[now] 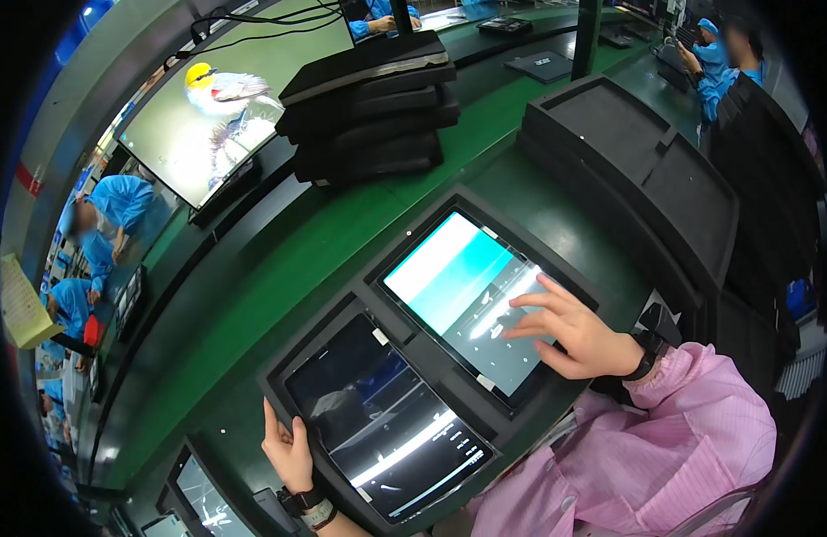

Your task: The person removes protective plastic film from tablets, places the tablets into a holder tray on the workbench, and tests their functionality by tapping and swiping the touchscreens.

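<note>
Before me lies a black two-compartment tray (345,307) with a tablet in each compartment. The right-hand tablet (456,279) is lit, with white, turquoise and grey areas and a number pad. My right hand (570,333) hovers over its lower part with fingers spread, holding nothing; whether a fingertip touches the glass I cannot tell. The left-hand tablet (377,412) has a dark screen with small white text along one edge and glare across it. My left hand (288,452) rests at the tray's left edge, fingers stretched and thumb apart.
Stacked black trays (628,152) stand to the right. A pile of black cases (368,107) sits beyond the green belt (252,304), beside a monitor (207,116) showing a bird. Another tray (194,483) with a device lies lower left. Co-workers in blue (122,201) are left and far right.
</note>
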Demonstrator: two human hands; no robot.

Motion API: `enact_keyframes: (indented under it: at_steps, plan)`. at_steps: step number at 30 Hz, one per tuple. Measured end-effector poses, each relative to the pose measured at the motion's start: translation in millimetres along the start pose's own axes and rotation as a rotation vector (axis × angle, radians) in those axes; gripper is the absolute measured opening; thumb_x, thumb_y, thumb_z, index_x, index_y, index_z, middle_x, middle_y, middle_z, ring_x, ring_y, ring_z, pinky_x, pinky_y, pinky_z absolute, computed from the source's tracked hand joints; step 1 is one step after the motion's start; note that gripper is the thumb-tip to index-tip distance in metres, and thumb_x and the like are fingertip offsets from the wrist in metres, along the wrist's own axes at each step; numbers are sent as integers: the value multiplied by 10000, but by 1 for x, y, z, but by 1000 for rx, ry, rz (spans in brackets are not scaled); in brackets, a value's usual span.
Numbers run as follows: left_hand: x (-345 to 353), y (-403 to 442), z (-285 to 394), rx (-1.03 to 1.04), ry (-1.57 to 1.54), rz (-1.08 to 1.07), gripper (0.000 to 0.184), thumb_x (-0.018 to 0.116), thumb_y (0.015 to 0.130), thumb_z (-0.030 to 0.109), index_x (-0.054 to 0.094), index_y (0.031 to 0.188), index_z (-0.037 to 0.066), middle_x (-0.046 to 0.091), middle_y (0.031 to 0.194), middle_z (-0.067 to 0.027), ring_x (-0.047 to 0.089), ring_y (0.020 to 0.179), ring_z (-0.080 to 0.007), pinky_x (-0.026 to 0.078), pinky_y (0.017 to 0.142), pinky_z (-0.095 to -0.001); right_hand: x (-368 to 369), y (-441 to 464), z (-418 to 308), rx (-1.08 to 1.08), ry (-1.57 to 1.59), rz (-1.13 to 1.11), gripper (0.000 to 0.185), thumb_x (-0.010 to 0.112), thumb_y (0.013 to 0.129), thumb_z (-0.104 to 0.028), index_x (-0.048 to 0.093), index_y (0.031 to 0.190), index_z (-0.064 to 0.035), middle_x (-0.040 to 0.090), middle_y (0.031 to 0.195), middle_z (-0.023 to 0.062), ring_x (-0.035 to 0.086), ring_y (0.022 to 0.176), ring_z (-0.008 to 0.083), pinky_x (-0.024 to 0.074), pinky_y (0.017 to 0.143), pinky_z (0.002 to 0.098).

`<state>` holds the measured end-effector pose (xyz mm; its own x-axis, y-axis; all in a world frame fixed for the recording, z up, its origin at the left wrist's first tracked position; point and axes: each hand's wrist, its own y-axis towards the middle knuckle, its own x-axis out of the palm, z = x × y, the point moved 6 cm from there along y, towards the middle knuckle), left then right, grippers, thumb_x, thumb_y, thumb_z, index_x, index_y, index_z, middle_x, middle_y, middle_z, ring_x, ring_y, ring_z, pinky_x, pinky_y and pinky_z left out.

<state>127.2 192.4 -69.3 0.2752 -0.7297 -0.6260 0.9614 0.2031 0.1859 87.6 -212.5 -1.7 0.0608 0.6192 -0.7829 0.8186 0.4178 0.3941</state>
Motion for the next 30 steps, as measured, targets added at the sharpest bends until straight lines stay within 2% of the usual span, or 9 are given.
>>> enact_keyframes:
  at_steps: [6, 12, 15, 18, 21, 24, 27, 30]
  plan:
    - [1, 0, -5, 4, -21, -1, 590, 586, 769, 27, 392, 1324, -16, 253, 554, 30, 253, 494, -47, 206, 429, -238, 12, 4, -5, -15, -9, -82, 362, 521, 739, 10, 512, 1099, -24, 591, 1088, 76, 424, 1206, 258, 221, 1065, 548]
    - [2, 0, -9, -5, -84, -4, 597, 589, 767, 24, 392, 1329, -1, 258, 557, 35, 257, 497, -44, 216, 432, -232, 21, 16, -1, 19, -78, -102, 392, 546, 787, -52, 466, 1169, -18, 492, 1225, 98, 376, 1253, 267, 193, 1079, 533]
    - [1, 0, 0, -9, -27, -4, 595, 584, 767, 18, 393, 1331, 4, 261, 555, 32, 261, 497, -45, 219, 433, -233, 38, 16, 8, 14, -116, -182, 400, 548, 816, -90, 439, 1192, -8, 457, 1258, 111, 368, 1256, 278, 182, 1087, 518]
    - [2, 0, -4, -13, -28, -10, 591, 578, 769, 13, 394, 1330, 4, 262, 553, 28, 262, 496, -46, 221, 434, -235, 34, 23, -2, -13, -69, -170, 404, 539, 835, -109, 418, 1206, -3, 459, 1249, 128, 371, 1250, 284, 181, 1093, 505]
    - [2, 1, -8, -9, -25, -5, 592, 579, 767, 11, 395, 1329, 3, 256, 549, 24, 261, 496, -47, 222, 432, -238, 52, 24, -6, -66, -35, -205, 420, 520, 834, -100, 421, 1235, -24, 434, 1288, 134, 331, 1288, 268, 157, 1090, 537]
    - [1, 1, -5, 16, 2, 0, 590, 577, 767, 8, 395, 1328, -1, 257, 547, 26, 258, 492, -45, 217, 428, -239, 48, 30, -8, -69, -11, -180, 400, 516, 830, -90, 432, 1215, -21, 434, 1284, 150, 340, 1280, 281, 175, 1083, 535]
    - [2, 0, -8, -21, -89, 1, 592, 576, 767, 6, 391, 1329, -5, 263, 546, 32, 257, 486, -40, 211, 422, -234, 25, 36, 2, 18, -147, -91, 330, 505, 840, -88, 431, 1149, 1, 509, 1189, 136, 393, 1226, 308, 213, 1072, 527]
    - [4, 1, -13, 1, -129, -3, 594, 574, 769, -1, 384, 1332, -10, 265, 547, 37, 255, 482, -35, 209, 420, -227, 4, 42, 30, 70, -328, 63, 318, 485, 832, -60, 431, 1134, 22, 546, 1138, 141, 390, 1231, 316, 208, 1073, 524]
